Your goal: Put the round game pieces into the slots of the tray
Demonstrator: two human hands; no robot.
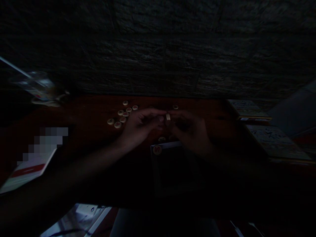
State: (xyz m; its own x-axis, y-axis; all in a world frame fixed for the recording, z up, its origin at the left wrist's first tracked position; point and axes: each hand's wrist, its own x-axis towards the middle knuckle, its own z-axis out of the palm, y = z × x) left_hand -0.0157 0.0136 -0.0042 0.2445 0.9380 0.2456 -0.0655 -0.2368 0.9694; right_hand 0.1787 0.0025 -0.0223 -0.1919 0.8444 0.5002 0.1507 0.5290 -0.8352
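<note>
The light is very dim. My left hand [138,126] and my right hand [191,130] meet above the table at their fingertips. Between them is a pale round Chinese chess piece [168,117], turned edge-on. My right thumb and fingers pinch it, and the left fingertips close in against its left side. Left of my left hand lies a loose group of Chinese chess pieces [122,119], several with red marks. One more piece [175,107] lies behind my right hand. Below the hands, a red-marked piece [157,149] rests on the corner of a dark, pale-edged flat panel [172,168], with another piece [161,139] just beyond it.
A clear plastic cup [41,87] with a straw stands at the far left. A white and red printed item [29,168] lies at the left. Two flat patterned boxes [249,108] are on the right. A rough stone wall [158,56] rises behind the table [84,112].
</note>
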